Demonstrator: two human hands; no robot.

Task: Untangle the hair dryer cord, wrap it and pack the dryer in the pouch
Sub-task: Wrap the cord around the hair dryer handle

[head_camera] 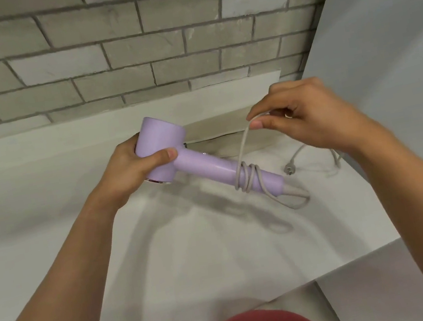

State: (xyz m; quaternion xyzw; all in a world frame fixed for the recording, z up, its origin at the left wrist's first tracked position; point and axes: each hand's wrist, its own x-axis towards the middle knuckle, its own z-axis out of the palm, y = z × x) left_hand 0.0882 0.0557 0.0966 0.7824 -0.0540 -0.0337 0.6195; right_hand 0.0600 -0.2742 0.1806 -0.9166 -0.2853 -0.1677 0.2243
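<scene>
Gripping the dryer (164, 137) by its barrel, the left hand (127, 172) holds the handle jutting free above the counter (205, 246), leaving room for turns of cord (245, 177). A few turns already sit there. The right hand (309, 114) pinches the cord between thumb and fingers (261, 123), raised taut, probably for another turn. The slack trails behind that wrist to the plug (288, 169). A beige thing behind, likely the pouch (220, 123), is half hidden.
</scene>
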